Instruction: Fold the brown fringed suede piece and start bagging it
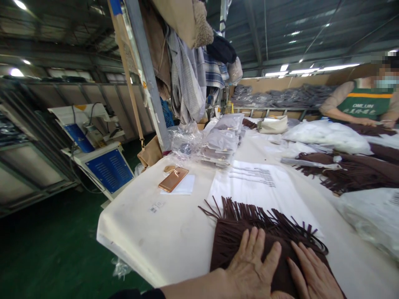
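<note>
Dark brown suede-like fringed garment piece lies flat near the front edge of the white cloth-covered table, its fringe fanned toward the far side and overlapping the edge of a clear printed plastic bag. Left hand rests palm-down on the fabric, fingers spread flat; right hand lies beside it, also flat. Neither grip is closed on anything: both hands press only. Judgement: the piece looks light, soft and limp, with no stiffness; it would sag if lifted at one point. The fringe strands look prone to tangle and snag, so the better hold is on the solid body, at two corners or along a folded edge. The nap likely gives friction rather than slip. Farther out: a rose-gold phone on a white paper, a stack of bagged items, more brown fringed pieces, and a co-worker's hand at the far right.
</note>
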{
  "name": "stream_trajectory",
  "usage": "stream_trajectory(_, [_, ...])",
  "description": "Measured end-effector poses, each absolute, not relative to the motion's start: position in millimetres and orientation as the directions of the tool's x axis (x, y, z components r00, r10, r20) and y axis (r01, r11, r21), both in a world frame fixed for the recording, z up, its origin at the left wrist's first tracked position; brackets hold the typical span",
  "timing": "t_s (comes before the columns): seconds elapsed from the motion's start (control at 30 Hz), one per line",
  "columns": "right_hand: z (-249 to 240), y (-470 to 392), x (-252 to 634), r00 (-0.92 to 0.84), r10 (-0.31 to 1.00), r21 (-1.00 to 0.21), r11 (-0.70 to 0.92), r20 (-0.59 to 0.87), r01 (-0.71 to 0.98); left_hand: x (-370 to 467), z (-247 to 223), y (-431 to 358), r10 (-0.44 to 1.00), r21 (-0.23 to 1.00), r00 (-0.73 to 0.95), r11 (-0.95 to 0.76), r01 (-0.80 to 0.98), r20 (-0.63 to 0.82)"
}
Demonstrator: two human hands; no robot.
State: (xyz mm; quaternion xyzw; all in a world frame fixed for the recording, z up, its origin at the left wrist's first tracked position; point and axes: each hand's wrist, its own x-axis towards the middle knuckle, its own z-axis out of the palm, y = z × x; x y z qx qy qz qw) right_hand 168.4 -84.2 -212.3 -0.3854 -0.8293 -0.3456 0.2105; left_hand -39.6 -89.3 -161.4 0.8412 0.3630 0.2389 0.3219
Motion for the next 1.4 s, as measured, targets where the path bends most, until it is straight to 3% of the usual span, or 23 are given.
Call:
stream_trajectory(0.1, [-214,-85,167,-0.576,0.501,0.391,0.431,0.645,0.813,-53,-150,-101,0.700,0.658,0.638,-0.649,0.382,0.320])
stream_trajectory(0.17, [-212,-86,165,-0.562,0.520,0.382,0.418,0.643,0.824,-76,-143,-107,0.805,0.669,0.434,-0.584,0.460,0.404])
stream_trajectory(0.2, [-211,-87,164,-0.562,0.532,0.382,0.415,0.633,0.825,-89,-142,-108,0.884,0.720,0.262,-0.468,0.512,0.388])
stream_trajectory(0.27, [-209,-88,162,-0.564,0.526,0.389,0.414,0.637,0.823,-115,-143,-106,0.986,0.856,-0.087,-0.081,0.510,0.145])
stream_trajectory(0.33, [-209,-88,161,-0.562,0.517,0.386,0.414,0.645,0.824,-132,-150,-101,0.958,0.899,-0.207,0.263,0.350,-0.199])
stream_trajectory(0.43, [-215,-88,161,-0.514,0.544,0.320,0.415,0.663,0.852,-132,-159,-95,0.894,0.884,-0.082,0.449,0.134,-0.441])
stream_trajectory(0.6, [-229,-91,161,-0.399,0.629,0.180,0.384,0.667,0.906,-111,-152,-82,0.861,0.861,0.072,0.507,-0.031,-0.504])
stream_trajectory(0.83, [-234,-100,132,-0.327,0.641,0.136,0.329,0.694,0.934,-135,-134,-61,0.809,0.825,0.176,0.564,0.041,-0.561])
stream_trajectory(0.9, [-227,-105,134,-0.293,0.686,0.013,0.382,0.666,0.924,-146,-134,-66,0.777,0.812,0.250,0.578,0.081,-0.578])
stream_trajectory(0.97, [-211,-109,147,-0.144,0.835,-0.280,0.334,0.532,0.900,-156,-134,-71,0.779,0.827,0.285,0.550,0.113,-0.558])
stream_trajectory(1.03, [-189,-111,168,0.128,0.954,-0.618,0.071,0.271,0.783,-166,-134,-70,0.816,0.856,0.260,0.498,0.136,-0.516])
stream_trajectory(1.07, [-178,-110,180,0.255,0.961,-0.739,-0.093,0.109,0.668,-169,-134,-66,0.833,0.865,0.233,0.484,0.131,-0.501])
stream_trajectory(1.13, [-161,-104,200,0.414,0.887,-0.870,-0.360,-0.206,0.338,-173,-134,-54,0.828,0.853,0.212,0.517,0.073,-0.519])
stream_trajectory(1.2, [-154,-92,213,0.398,0.809,-0.878,-0.479,-0.432,0.021,-174,-136,-38,0.770,0.788,0.218,0.616,-0.007,-0.600])
stream_trajectory(1.27, [-155,-78,218,0.268,0.785,-0.829,-0.535,-0.559,-0.162,-171,-140,-24,0.698,0.707,0.220,0.705,-0.049,-0.681])
stream_trajectory(1.4, [-160,-54,220,-0.029,0.685,-0.670,-0.720,-0.728,-0.179,-159,-147,-6,0.581,0.590,0.293,0.805,-0.067,-0.760])
